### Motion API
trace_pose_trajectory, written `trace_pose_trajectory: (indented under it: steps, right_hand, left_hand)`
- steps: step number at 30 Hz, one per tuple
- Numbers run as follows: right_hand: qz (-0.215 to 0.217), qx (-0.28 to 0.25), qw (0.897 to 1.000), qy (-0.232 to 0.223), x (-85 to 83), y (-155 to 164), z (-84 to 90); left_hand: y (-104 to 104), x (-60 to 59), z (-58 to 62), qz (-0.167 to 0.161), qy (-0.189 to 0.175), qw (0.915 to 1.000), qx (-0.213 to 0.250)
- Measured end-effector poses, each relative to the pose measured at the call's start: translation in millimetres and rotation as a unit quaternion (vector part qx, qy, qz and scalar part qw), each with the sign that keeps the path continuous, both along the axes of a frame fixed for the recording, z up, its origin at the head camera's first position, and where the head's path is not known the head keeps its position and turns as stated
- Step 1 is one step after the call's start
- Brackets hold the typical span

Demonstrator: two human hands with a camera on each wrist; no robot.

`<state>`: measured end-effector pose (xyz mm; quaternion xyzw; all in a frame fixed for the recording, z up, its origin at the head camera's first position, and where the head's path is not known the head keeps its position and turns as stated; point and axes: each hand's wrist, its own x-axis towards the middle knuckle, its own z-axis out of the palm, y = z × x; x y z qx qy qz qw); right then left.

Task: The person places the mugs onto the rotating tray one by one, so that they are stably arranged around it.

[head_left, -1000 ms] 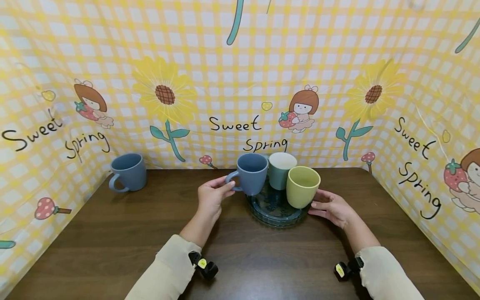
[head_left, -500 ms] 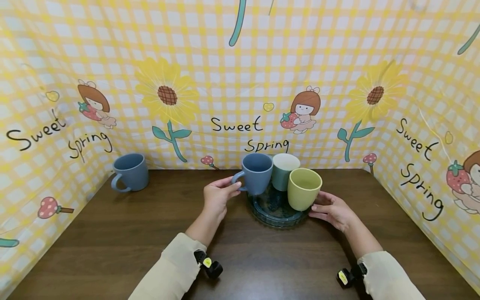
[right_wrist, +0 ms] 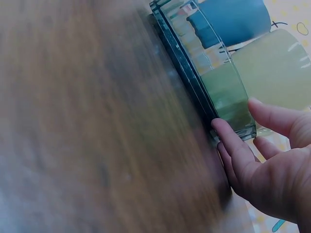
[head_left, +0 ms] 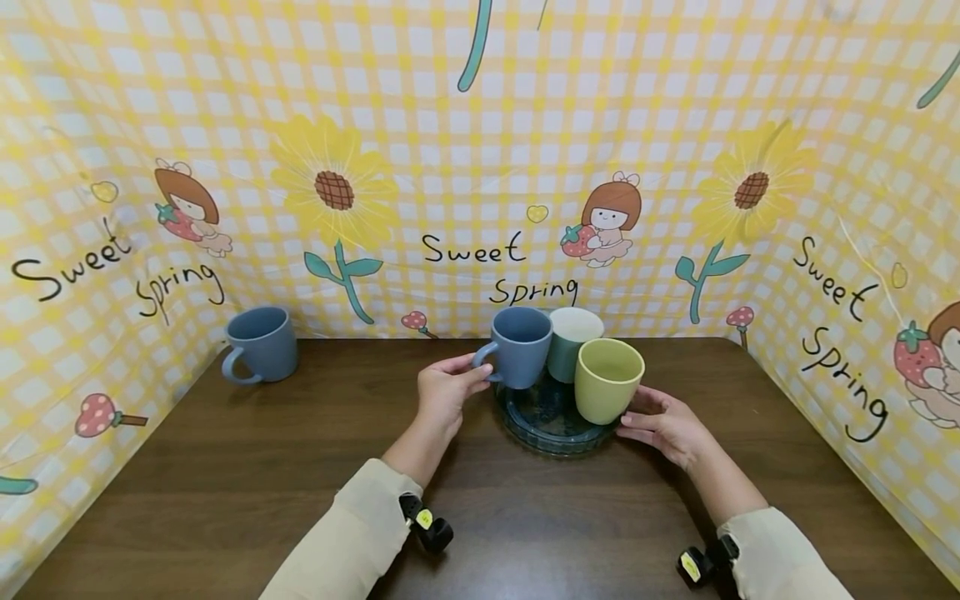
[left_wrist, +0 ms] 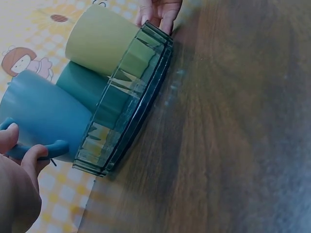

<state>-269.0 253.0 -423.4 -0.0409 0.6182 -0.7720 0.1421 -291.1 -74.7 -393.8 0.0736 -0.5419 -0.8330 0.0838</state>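
My left hand (head_left: pixel 471 377) pinches the handle of a blue mug (head_left: pixel 522 346) and holds it at the left rim of a dark glass tray (head_left: pixel 551 427). A teal mug (head_left: pixel 572 350) and a yellow-green mug (head_left: pixel 607 379) stand on the tray. My right hand (head_left: pixel 651 417) rests with straight fingers against the tray's right rim. In the left wrist view, my left hand (left_wrist: pixel 22 158) grips the blue mug (left_wrist: pixel 43 116) beside the tray (left_wrist: pixel 131 107). The right wrist view shows my right hand (right_wrist: pixel 240 150) touching the tray (right_wrist: pixel 194 68) under the yellow-green mug (right_wrist: pixel 272 68).
A second blue mug (head_left: pixel 261 343) stands at the back left of the brown wooden table (head_left: pixel 225 467). A yellow checked cloth with sunflowers walls in the table at the back and on both sides.
My left hand has carried the blue mug a little to the right, closer to the teal mug over the tray. My right hand has stayed at the tray's rim.
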Motion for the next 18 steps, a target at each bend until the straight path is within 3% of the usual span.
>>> trace_pose_trajectory:
  steps: [12, 18]
  right_hand:
    - [-0.012, -0.003, 1.0, 0.0, 2.8, -2, -0.4]
    - [-0.007, -0.002, 1.0, 0.003, 3.4, -2, 0.5]
  left_hand:
    - [9, -5.3, -6.3, -0.004, -0.018, 0.9995, -0.024]
    - [10, -7.5, -12.2, -0.016, -0.023, 0.9978, -0.061]
